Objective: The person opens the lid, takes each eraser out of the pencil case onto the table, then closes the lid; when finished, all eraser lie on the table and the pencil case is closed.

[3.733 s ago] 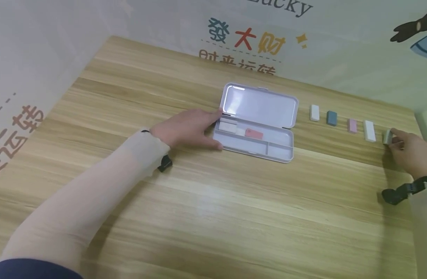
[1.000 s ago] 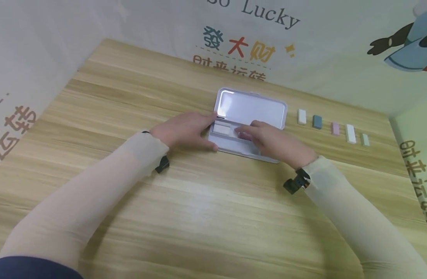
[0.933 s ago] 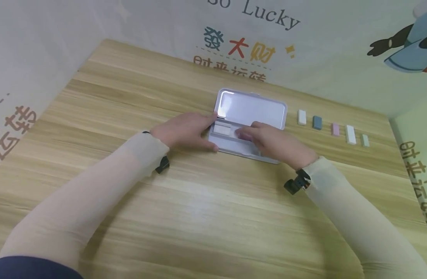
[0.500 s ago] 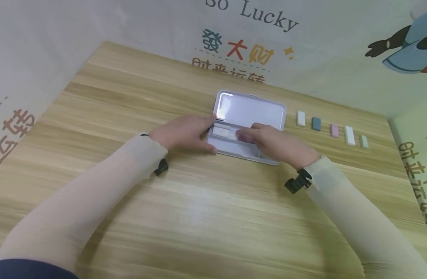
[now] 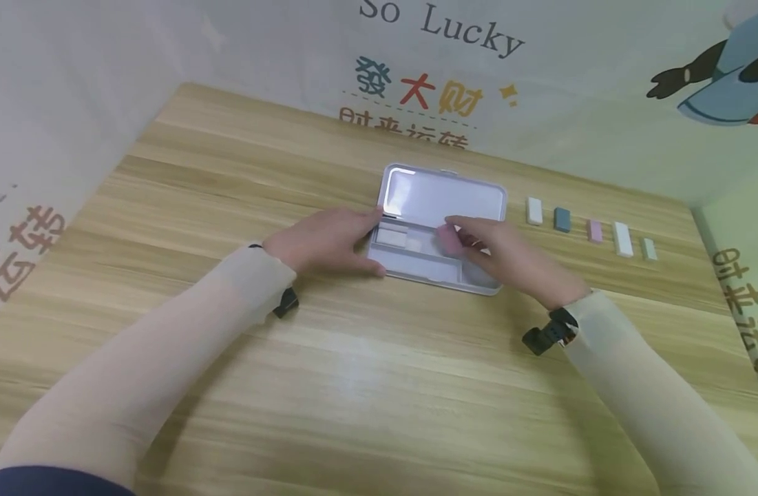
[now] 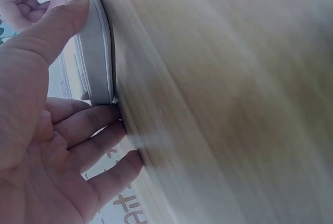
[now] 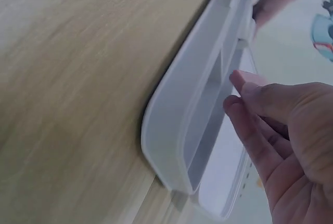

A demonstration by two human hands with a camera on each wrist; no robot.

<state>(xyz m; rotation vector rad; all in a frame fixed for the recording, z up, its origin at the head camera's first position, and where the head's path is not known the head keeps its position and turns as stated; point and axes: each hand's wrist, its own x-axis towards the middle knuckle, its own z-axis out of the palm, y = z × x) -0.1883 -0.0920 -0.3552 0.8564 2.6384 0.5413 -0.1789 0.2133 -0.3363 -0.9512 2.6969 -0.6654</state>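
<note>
A pale lilac pencil case (image 5: 416,278) lies with its lid (image 5: 443,196) raised at the back. My left hand (image 5: 323,240) holds its left end, thumb at the front corner and forefinger by the hinge; in the left wrist view the other fingers (image 6: 99,122) rest by its edge and the tabletop. My right hand (image 5: 515,258) pinches a pink eraser (image 5: 449,240) between thumb and fingertips, tilted over the back compartment. White erasers (image 5: 392,238) sit in that compartment's left part. In the right wrist view the eraser (image 7: 251,79) shows above the case wall (image 7: 171,104).
Right of the case, a row of loose erasers lies on the wooden table (image 5: 354,386): white (image 5: 534,211), blue (image 5: 562,220), pink (image 5: 594,231), longer white (image 5: 623,239) and pale green (image 5: 648,249). A printed wall covering (image 5: 279,62) rises behind the table.
My right hand first set the green eraser at the row's right end, then reached into the case. Now it has lifted the pink eraser from the back compartment. The left hand stays put.
</note>
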